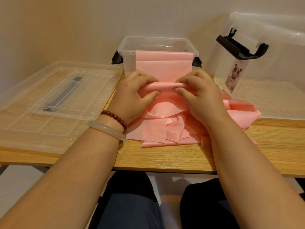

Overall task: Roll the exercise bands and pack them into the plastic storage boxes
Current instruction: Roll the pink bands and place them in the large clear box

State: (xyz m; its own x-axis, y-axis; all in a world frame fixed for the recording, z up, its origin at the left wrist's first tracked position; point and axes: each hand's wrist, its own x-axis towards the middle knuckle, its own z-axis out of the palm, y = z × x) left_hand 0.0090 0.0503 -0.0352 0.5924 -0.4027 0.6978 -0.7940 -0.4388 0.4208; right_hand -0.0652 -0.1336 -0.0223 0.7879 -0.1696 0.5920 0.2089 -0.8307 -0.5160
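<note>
Band, pink, thin and limp, likely light and slippery, hangs over the front rim of the open box down to a small roll. The left hand and right hand pinch that roll near its middle. Loose folds heap on the table beneath and may snag. A lid lies left, a second box right.

Plain pale wall from 9 through 3 o'clock, tinted by warm light at 10 o'clock — wood-grain table at centre; pale floor at 8 o'clock, below its edge.
</note>
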